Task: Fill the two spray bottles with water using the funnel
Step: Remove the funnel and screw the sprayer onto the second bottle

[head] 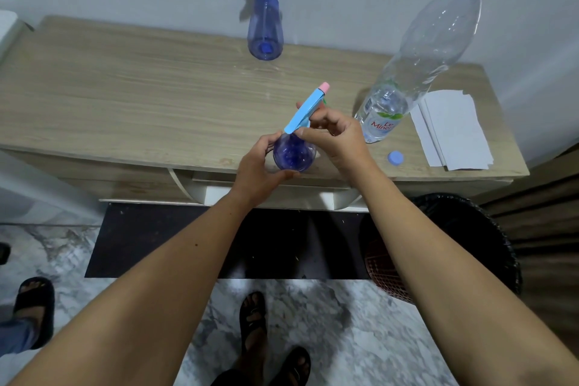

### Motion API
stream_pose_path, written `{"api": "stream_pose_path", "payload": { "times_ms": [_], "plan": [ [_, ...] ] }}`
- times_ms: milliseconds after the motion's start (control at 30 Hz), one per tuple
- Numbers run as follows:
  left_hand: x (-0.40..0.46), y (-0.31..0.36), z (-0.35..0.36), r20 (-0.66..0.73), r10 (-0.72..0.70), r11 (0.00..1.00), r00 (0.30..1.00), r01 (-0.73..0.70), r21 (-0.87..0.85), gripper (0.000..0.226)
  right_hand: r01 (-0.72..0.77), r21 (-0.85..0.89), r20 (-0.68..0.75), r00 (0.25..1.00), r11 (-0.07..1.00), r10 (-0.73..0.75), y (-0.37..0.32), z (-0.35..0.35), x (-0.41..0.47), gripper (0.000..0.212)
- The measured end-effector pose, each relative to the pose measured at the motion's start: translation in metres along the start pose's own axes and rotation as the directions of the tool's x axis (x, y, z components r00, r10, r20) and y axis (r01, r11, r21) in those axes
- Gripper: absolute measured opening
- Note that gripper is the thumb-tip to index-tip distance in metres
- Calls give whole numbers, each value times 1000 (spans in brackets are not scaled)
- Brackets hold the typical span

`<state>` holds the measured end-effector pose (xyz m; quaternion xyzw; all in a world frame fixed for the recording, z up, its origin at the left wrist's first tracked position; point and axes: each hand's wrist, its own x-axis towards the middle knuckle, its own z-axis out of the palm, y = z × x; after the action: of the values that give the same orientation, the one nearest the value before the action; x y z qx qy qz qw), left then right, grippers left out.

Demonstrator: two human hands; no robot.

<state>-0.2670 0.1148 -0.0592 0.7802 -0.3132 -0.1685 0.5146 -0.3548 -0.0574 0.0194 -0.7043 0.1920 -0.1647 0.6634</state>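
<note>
Two hands work on one spray bottle (294, 152) at the front edge of the worktop (125, 97), roughly at its middle. The left hand (258, 172) wraps its grip around the round blue body, fingers curled on the far side and thumb on the near side. The right hand (333, 138) closes its grip around the neck just under the light-blue spray head (305, 111), which points toward the rear right corner.

Judged step: turning the spray head on its thread; whether it is being loosened or tightened cannot be told. The funnel is not visible.

Procedure:
1. Keep the body upright and its base low over the worktop.
2. Hold the body firmly without squeezing the thin wall.
3. Turn at the collar, not at the trigger or nozzle.
4. Keep the head in line with the neck to avoid cross-threading.

Second spray bottle (264, 31) stands at the rear edge, head fitted. Water bottle (407, 72) stands uncapped near the right edge, nearly empty; its cap (395, 157) lies beside it near the front edge.
</note>
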Motion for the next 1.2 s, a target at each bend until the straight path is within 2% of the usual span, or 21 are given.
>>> {"api": "stream_pose_path", "payload": {
  "times_ms": [200, 333, 400, 500, 633, 933, 1000, 1067, 1200],
  "plan": [
    [0, 1, 0, 2, 10, 1000, 1000, -10, 4, 88, 3, 49, -34, 999, 999, -1, 1, -3, -1, 28],
    [-1, 3, -1, -2, 16, 1000, 1000, -16, -9, 91, 35, 4, 22, 999, 999, -35, 3, 2, -2, 39],
    [-1, 4, -1, 0, 26, 1000, 1000, -26, -10, 93, 61, -21, 26, 998, 998, -61, 4, 6, -1, 34],
    [-1, 3, -1, -4, 19, 1000, 1000, -19, -3, 92, 25, 18, 20, 999, 1000, -25, 5, 6, -1, 24],
    [-1, 2, 1, -3, 23, 1000, 1000, -23, 14, 89, 3, 77, 63, 998, 997, -7, 10, 4, -3, 28],
    [-1, 2, 0, -2, 32, 999, 999, -32, 3, 91, -59, 216, -64, 995, 975, 74, 12, 16, -4, 38],
    [-2, 2, -1, -9, 25, 1000, 1000, -25, -5, 92, -19, 198, -74, 997, 980, 35, 14, 23, -4, 44],
    [-2, 1, -1, -9, 22, 1000, 1000, -22, -1, 91, 9, 164, -92, 996, 986, 6, 14, 26, -3, 40],
    [-1, 0, 1, -12, 23, 1000, 1000, -23, 7, 88, -30, 153, -78, 996, 988, 43, 13, 18, -2, 39]
  ]
}}
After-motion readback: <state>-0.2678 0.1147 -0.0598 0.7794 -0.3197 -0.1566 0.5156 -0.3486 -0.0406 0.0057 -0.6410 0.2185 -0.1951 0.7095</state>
